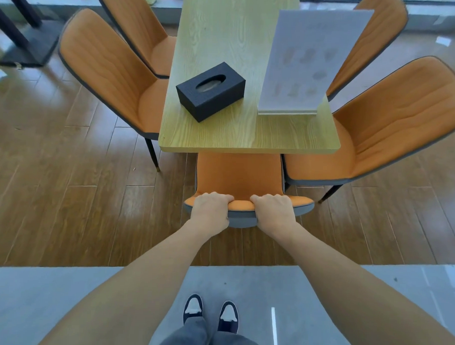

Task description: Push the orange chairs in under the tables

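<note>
An orange chair point(240, 175) with a grey back stands at the near end of a light wooden table point(226, 38), its seat partly under the tabletop. My left hand point(211, 209) and my right hand point(274, 212) both grip the top edge of its backrest, fingers curled over the rim. Two more orange chairs stand along the left side, a near one point(106, 67) and a far one point(133, 19). On the right side are another near chair point(393, 118) and a far one point(375, 40), their seats tucked at the table's edge.
A black tissue box point(211, 90) and an upright white menu stand point(310, 61) sit on the table. A black post base point(32, 44) stands on the wood floor at far left. I stand on a grey floor strip point(62, 290).
</note>
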